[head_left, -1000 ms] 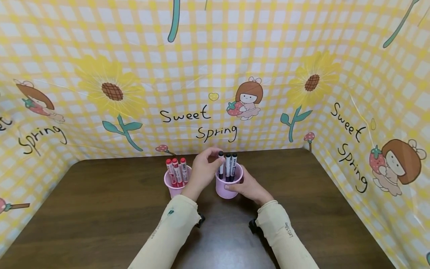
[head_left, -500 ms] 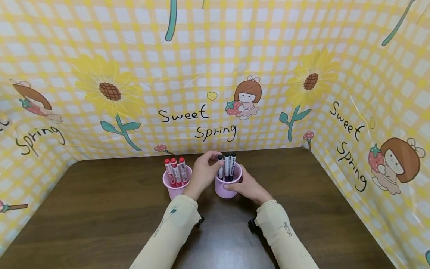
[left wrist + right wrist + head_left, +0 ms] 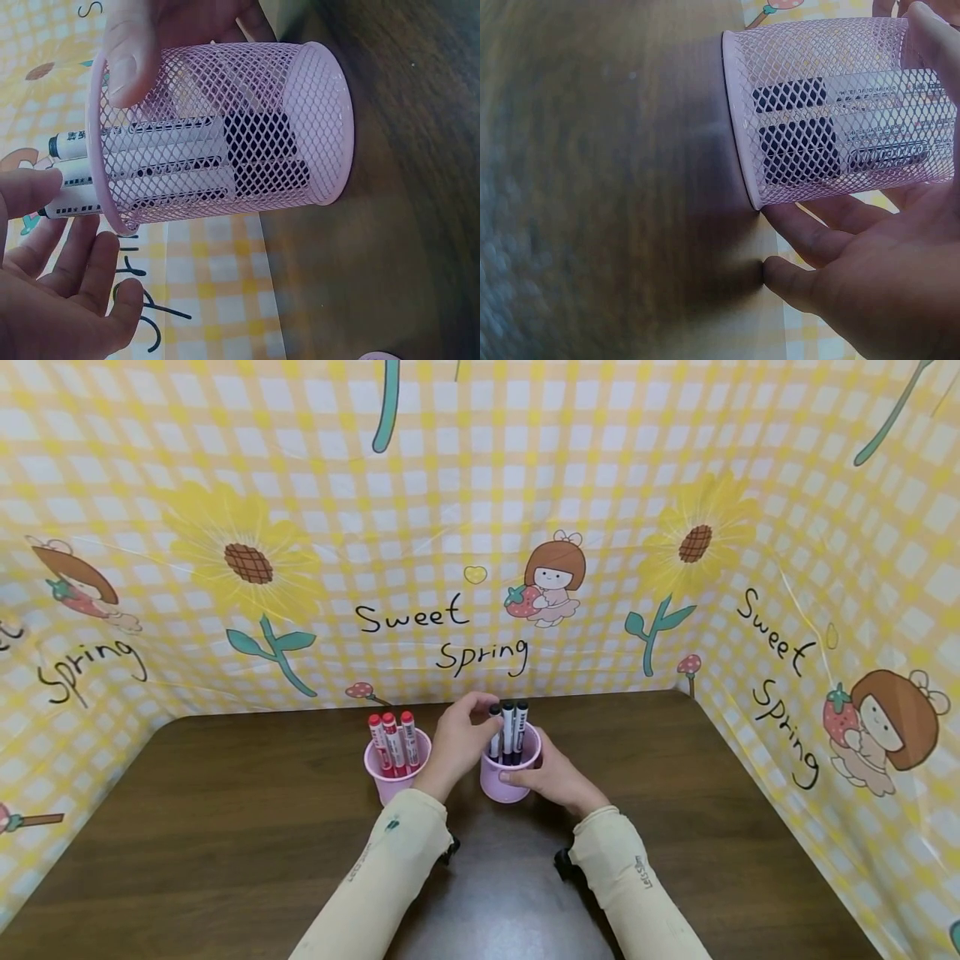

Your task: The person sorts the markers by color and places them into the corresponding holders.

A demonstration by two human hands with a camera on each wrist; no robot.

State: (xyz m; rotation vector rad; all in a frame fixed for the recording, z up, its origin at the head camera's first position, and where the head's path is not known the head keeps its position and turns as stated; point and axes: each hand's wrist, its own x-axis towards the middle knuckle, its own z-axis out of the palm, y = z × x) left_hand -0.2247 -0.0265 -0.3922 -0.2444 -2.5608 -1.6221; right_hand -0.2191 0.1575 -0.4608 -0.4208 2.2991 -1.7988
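A pink mesh pen cup (image 3: 498, 787) stands on the dark wooden table with three black-capped whiteboard markers (image 3: 180, 165) upright inside. My left hand (image 3: 459, 742) pinches the leftmost marker (image 3: 494, 745) near its top, between thumb and fingers. Around the right side of that cup, my right hand (image 3: 562, 777) steadies it, its thumb (image 3: 131, 71) over the wall just under the rim. The markers' lower ends show through the mesh in the right wrist view, close to the cup's base (image 3: 742, 120).
Left of my left hand stands a second pink mesh cup (image 3: 390, 787) holding three red markers (image 3: 393, 745); my left forearm partly covers its right side. A yellow checked cloth (image 3: 420, 527) rises behind the table (image 3: 262, 827) and along both sides.
The leftmost black marker has sunk slightly, its cap now about level with the other two. The left hand still pinches it; the right hand has stayed on the cup.
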